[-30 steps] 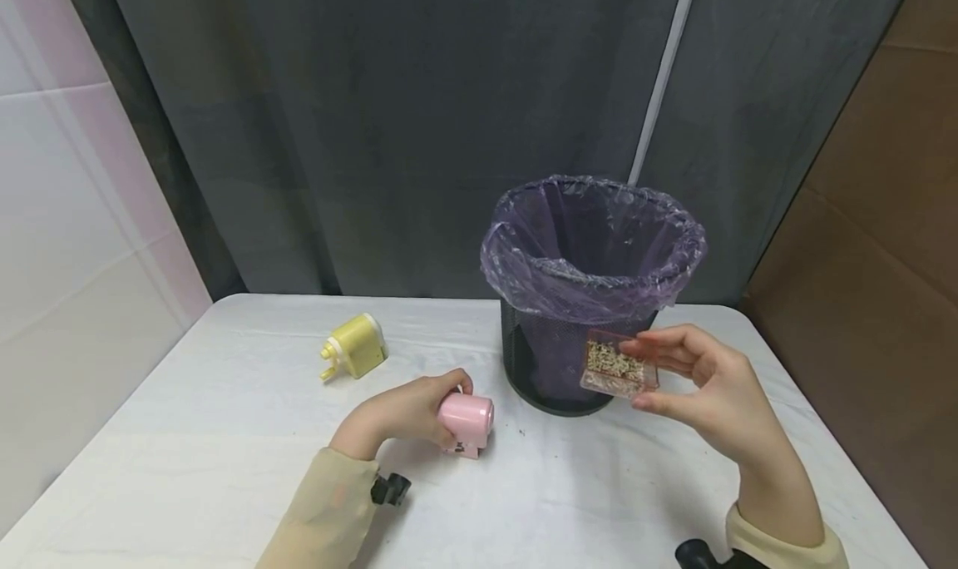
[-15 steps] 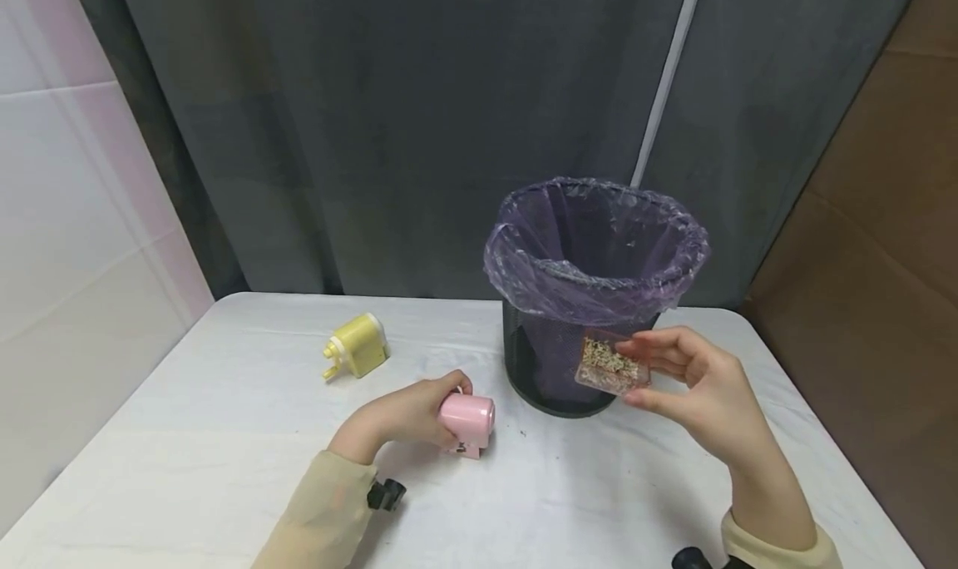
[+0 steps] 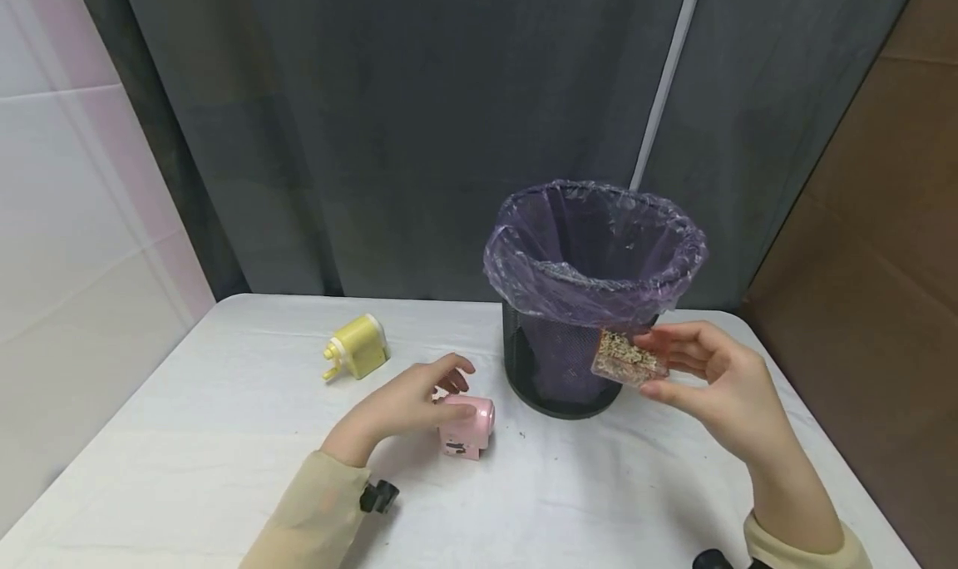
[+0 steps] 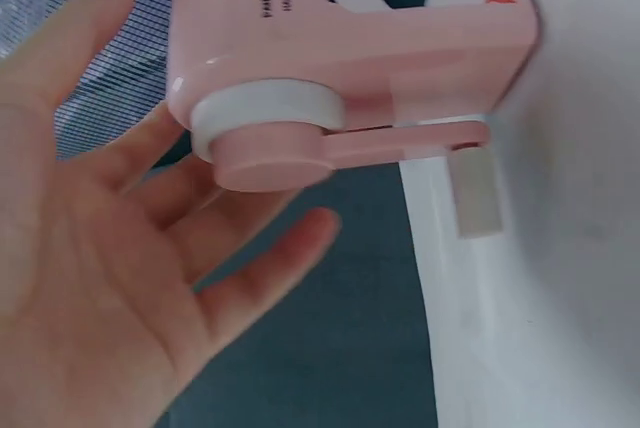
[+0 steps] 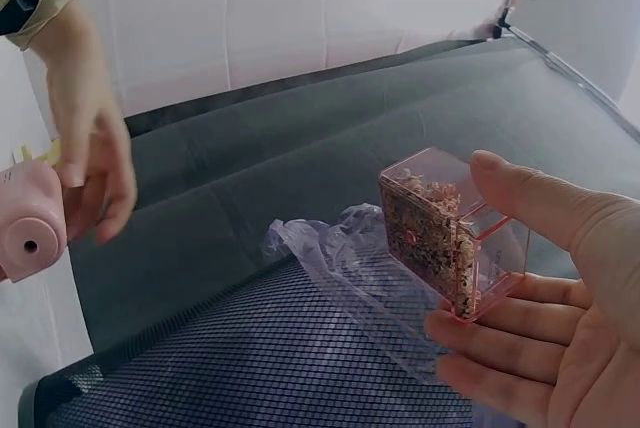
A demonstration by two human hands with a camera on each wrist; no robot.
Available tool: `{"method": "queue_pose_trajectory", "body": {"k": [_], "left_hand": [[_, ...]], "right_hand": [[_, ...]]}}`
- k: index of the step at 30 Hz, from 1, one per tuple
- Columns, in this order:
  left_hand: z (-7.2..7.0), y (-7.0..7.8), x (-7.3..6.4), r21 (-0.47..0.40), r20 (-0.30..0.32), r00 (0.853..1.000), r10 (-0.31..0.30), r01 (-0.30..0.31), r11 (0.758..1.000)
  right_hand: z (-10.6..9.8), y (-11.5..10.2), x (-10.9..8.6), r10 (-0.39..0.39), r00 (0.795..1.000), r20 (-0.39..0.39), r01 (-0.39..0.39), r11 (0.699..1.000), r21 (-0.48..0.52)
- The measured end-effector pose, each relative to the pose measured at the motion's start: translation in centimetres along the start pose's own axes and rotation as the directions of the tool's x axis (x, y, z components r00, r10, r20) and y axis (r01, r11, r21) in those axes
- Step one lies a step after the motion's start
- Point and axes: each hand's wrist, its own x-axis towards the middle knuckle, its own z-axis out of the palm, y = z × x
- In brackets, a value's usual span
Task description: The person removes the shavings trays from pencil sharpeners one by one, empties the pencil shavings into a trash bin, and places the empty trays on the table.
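Note:
A pink crank pencil sharpener (image 3: 473,437) with a panda print stands on the white tabletop. My left hand (image 3: 397,403) is at its crank side with fingers spread, the thumb overlapping its top in the head view. In the left wrist view the sharpener's crank (image 4: 405,143) sticks out beside the loosened fingers. Between thumb and fingers, my right hand (image 3: 722,382) holds a clear reddish shavings drawer (image 5: 430,238). Pencil shavings (image 5: 415,223) fill part of it. The drawer is up in front of the bin's wall, below the bag's rim.
A black mesh trash bin (image 3: 516,361) lined with a purple plastic bag (image 3: 554,290) stands at the table's back right. Toward the back left sits a yellow crank pencil sharpener (image 3: 362,348). Dark specks lie on the white cloth (image 3: 569,486) near the bin.
My left hand has loosened its grip on the pink sharpener and lifted its fingers off. My right hand with the drawer went slightly left, then back right.

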Motion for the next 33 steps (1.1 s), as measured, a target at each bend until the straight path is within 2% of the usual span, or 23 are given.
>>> {"method": "queue_pose_trajectory", "body": {"k": [4,7,9,10,13,15,17,19,22,24,28,33], "left_hand": [[-0.4,1.1,0.4,0.002,-0.127,0.992,0.025,-0.025,1.000],[-0.6,2.0,0.7,0.011,-0.245,0.967,0.068,-0.067,0.998],[-0.8,2.6,0.9,0.024,-0.337,0.936,0.099,-0.097,0.995],[-0.9,2.9,1.0,0.032,-0.385,0.916,0.115,-0.112,0.993],[-1.2,3.8,1.3,0.063,-0.515,0.842,0.159,-0.148,0.987],[-1.5,4.3,1.6,0.078,-0.574,0.798,0.182,-0.168,0.983],[-1.8,4.8,1.9,0.095,-0.609,0.767,0.203,-0.183,0.978],[-2.1,5.3,2.3,0.110,-0.626,0.750,0.216,-0.189,0.976],[-2.6,6.1,2.8,0.117,-0.633,0.744,0.214,-0.181,0.977],[-2.8,6.6,3.1,0.105,-0.633,0.747,0.202,-0.176,0.979],[-3.2,7.3,3.7,0.080,-0.629,0.757,0.179,-0.166,0.983],[-3.6,7.6,4.6,0.084,-0.612,0.773,0.168,-0.148,0.985]], "right_hand": [[-0.5,-0.1,0.2,-0.032,0.999,-0.005,0.032,0.999,0.026],[-0.9,-0.3,0.3,-0.059,0.998,-0.015,0.059,0.998,0.025],[-1.1,-0.5,0.4,-0.066,0.997,-0.025,0.067,0.998,0.021],[-1.2,-0.6,0.5,-0.062,0.997,-0.037,0.063,0.998,0.015],[-1.6,-0.9,0.7,-0.055,0.997,-0.058,0.053,0.998,-0.024],[-1.8,-1.1,0.9,-0.052,0.996,-0.070,0.049,0.998,-0.048],[-1.9,-1.3,1.2,-0.053,0.995,-0.081,0.047,0.997,-0.067],[-2.1,-1.5,1.4,-0.056,0.994,-0.090,0.051,0.997,-0.065],[-2.3,-1.8,1.8,-0.058,0.993,-0.105,0.049,0.995,-0.085],[-2.4,-2.0,2.0,-0.053,0.992,-0.115,0.038,0.991,-0.125],[-2.6,-2.4,2.5,-0.035,0.990,-0.135,0.004,0.975,-0.222],[-2.9,-2.5,3.3,-0.039,0.988,-0.152,-0.004,0.963,-0.268]]}}
